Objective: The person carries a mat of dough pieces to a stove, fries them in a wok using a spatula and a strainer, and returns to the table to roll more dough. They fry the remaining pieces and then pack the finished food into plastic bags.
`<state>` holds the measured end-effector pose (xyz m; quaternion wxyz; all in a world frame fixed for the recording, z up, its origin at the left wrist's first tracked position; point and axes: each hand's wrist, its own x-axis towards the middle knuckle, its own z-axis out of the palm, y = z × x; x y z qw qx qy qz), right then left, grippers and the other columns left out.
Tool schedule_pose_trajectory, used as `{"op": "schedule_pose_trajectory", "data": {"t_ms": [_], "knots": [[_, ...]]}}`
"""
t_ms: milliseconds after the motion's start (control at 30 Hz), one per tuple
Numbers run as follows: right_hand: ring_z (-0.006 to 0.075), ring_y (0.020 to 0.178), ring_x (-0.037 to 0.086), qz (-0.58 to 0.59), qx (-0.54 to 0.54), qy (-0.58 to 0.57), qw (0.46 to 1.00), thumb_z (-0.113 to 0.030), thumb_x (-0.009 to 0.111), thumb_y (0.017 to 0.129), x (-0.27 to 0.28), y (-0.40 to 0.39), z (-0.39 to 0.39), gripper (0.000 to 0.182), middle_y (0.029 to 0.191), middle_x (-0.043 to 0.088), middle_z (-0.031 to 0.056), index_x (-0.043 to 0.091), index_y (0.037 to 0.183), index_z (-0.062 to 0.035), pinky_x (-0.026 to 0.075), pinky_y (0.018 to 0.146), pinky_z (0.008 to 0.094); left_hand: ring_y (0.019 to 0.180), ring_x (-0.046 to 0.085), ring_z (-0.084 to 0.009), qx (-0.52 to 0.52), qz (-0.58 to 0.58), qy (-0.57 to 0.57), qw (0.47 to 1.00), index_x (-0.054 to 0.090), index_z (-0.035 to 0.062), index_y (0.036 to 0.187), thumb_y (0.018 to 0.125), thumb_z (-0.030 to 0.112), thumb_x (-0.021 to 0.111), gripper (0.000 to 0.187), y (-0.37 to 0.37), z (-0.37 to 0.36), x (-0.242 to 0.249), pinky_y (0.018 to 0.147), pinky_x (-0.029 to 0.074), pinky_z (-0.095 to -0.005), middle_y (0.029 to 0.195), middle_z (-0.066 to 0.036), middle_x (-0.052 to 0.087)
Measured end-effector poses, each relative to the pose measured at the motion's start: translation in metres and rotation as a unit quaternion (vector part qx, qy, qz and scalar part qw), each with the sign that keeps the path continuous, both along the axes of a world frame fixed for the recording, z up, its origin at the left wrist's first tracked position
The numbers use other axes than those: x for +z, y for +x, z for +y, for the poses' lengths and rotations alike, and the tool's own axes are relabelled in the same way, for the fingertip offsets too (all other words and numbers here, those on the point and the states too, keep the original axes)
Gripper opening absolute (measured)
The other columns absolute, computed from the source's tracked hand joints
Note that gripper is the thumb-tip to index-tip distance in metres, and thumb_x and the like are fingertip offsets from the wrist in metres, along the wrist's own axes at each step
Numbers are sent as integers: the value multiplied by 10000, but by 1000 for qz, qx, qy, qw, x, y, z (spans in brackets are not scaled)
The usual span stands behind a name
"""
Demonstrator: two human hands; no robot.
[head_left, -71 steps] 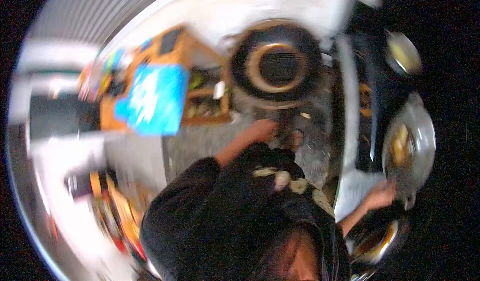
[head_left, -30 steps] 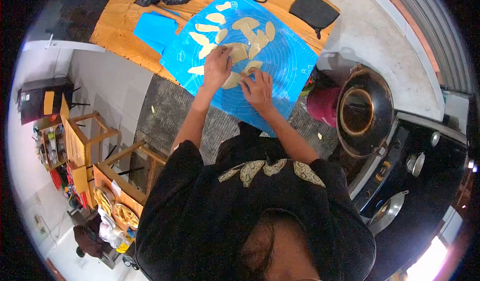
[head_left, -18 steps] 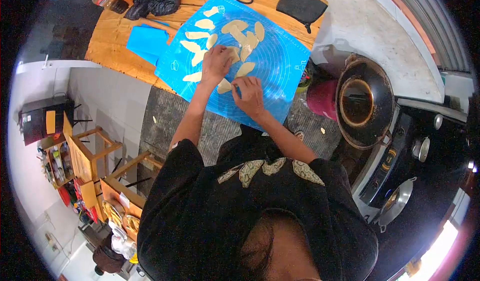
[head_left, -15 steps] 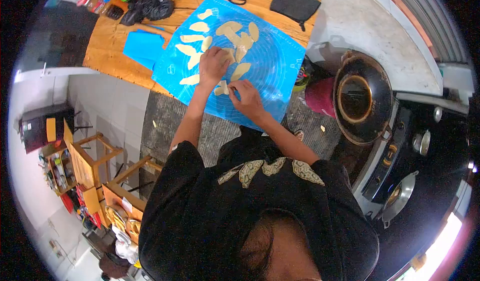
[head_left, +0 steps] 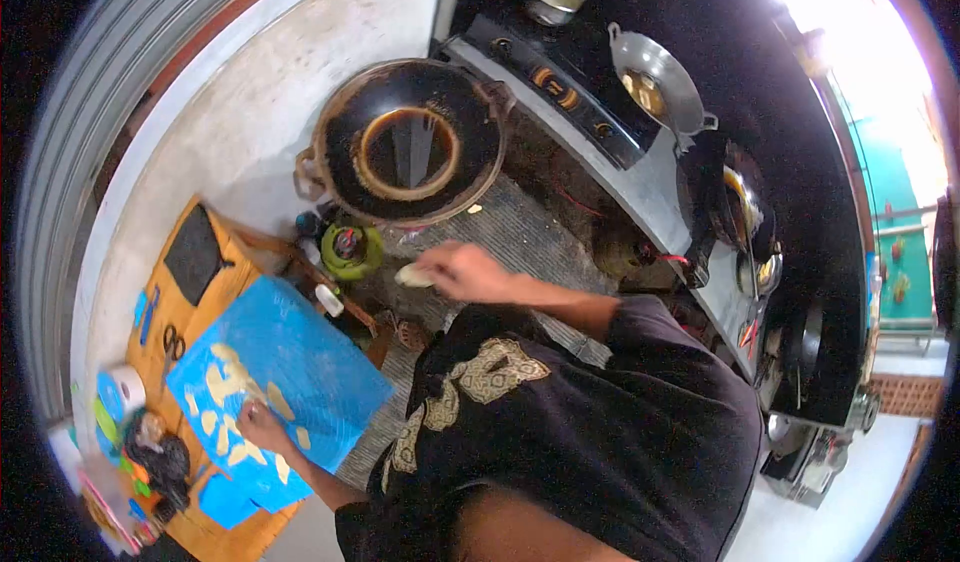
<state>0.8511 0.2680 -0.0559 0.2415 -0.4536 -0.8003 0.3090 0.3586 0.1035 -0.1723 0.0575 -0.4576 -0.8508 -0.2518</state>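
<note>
My right hand (head_left: pixel 465 272) is raised off the table with its fingers closed on a pale piece of dough (head_left: pixel 412 277). It is just below the big dark wok (head_left: pixel 340 177) in the view. Over the blue baking mat (head_left: pixel 330 362), my left hand (head_left: pixel 262 428) is low among the dough pieces, its fingers drawn together; what they hold, if anything, is too small to make out. Flat dough pieces (head_left: pixel 280 402) lie scattered on the mat around that hand, some overlapping.
The wooden table (head_left: pixel 150 362) also bears scissors (head_left: pixel 174 342), a black cloth pouch (head_left: pixel 197 252) and a black plastic bag (head_left: pixel 165 462). A green gas regulator (head_left: pixel 352 252) is beside the wok. Along the counter are a stove (head_left: pixel 555 87) and a silver pan with food (head_left: pixel 660 72).
My view has swung toward the wok and stove. The right hand has left the mat carrying a dough piece. The left hand stays over the mat.
</note>
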Motion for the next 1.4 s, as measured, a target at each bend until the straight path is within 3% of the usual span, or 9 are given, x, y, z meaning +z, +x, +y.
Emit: {"op": "schedule_pose_trajectory", "data": {"t_ms": [300, 467, 867, 1000, 1133, 1200, 1233, 1267, 1400], "knots": [[259, 709, 649, -171, -431, 87, 882, -52, 603, 772, 27, 368, 27, 183, 807, 661, 139, 651, 948, -48, 506, 637, 341, 837, 622, -287, 173, 1, -116, 978, 621, 40, 1002, 878, 390, 546, 379, 14, -4, 23, 746, 487, -389, 961, -142, 649], [223, 647, 637, -204, -553, 93, 802, -84, 594, 793, 57, 544, 75, 166, 730, 631, 138, 652, 947, -59, 488, 602, 327, 785, 568, -199, 96, -210, -13, 973, 611, 29, 996, 864, 344, 527, 352, 21, -7, 55, 662, 462, -361, 914, -83, 624], [318, 808, 658, -218, -651, 22, 727, -200, 614, 774, -132, 834, 250, 199, 832, 683, 138, 700, 927, -105, 515, 733, 376, 753, 522, -156, 67, -369, 146, 915, 571, 65, 957, 886, 326, 511, 277, 194, 77, 110, 607, 412, -289, 841, -32, 571], [346, 852, 645, -275, -609, -58, 742, -237, 648, 716, -133, 812, 227, 258, 854, 676, 163, 700, 939, -117, 505, 792, 387, 721, 464, -111, 143, -554, 160, 804, 500, 96, 1030, 906, 323, 510, 259, 254, 134, 114, 605, 345, -223, 876, 12, 518], [282, 843, 662, -280, -629, 62, 723, -200, 623, 787, -56, 782, 196, 214, 913, 673, 163, 676, 935, -54, 506, 732, 334, 822, 437, -131, 15, -518, 53, 853, 452, 42, 1205, 871, 350, 549, 464, 383, 203, 131, 698, 370, -300, 974, -35, 498], [162, 739, 648, -138, -653, 99, 738, -163, 589, 860, 16, 729, 175, 166, 833, 679, 88, 664, 923, -30, 485, 657, 268, 935, 436, -204, -275, -366, -118, 881, 496, 40, 1045, 850, 337, 528, 356, 444, 247, 149, 869, 341, -358, 1000, -53, 450], [170, 735, 641, -79, -634, 103, 762, -168, 599, 861, 39, 706, 162, 158, 835, 673, 99, 665, 928, -41, 489, 668, 285, 936, 435, -186, -106, -467, -53, 876, 485, 44, 973, 836, 309, 550, 305, 500, 263, 160, 868, 333, -330, 955, -40, 429], [177, 730, 634, -20, -612, 104, 783, -173, 609, 862, 54, 681, 147, 150, 837, 666, 111, 665, 933, -52, 493, 679, 302, 906, 436, -157, -263, -443, -160, 842, 480, 41, 968, 821, 266, 574, 285, 479, 278, 135, 842, 344, -296, 941, -28, 431], [121, 787, 604, 192, -421, -110, 880, -246, 572, 906, 49, 542, 118, 225, 872, 645, 46, 634, 1014, -58, 500, 692, 270, 941, 483, -125, -328, -584, -310, 675, 494, 28, 1018, 828, 126, 589, 233, 601, 317, 140, 822, 404, -276, 974, -32, 493]]}}
